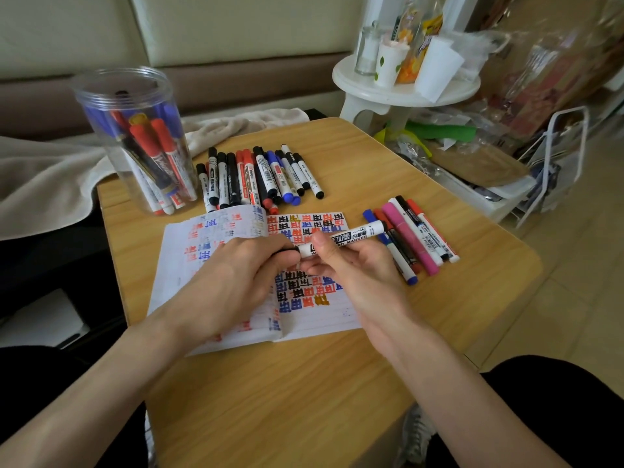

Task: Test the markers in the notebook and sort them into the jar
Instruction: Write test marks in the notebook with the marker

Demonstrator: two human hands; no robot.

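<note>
The person holds one white marker point(354, 235) in both hands, just over the notebook point(314, 322). The right hand point(347, 268) wraps its middle; the left hand point(236, 275) pinches the black cap point(286, 254). I think it is about to come off. Next, pull straight, then scribble. The jar point(101, 92) stands back left.

The surface point(337, 383) looks like pale wood-grain laminate, smooth and matt. The jar point(101, 96) is clear, glossy plastic. The notebook point(314, 319) is lined matt paper. The markers point(256, 173) have smooth plastic barrels. A soft cloth point(50, 184) lies crumpled.
</note>
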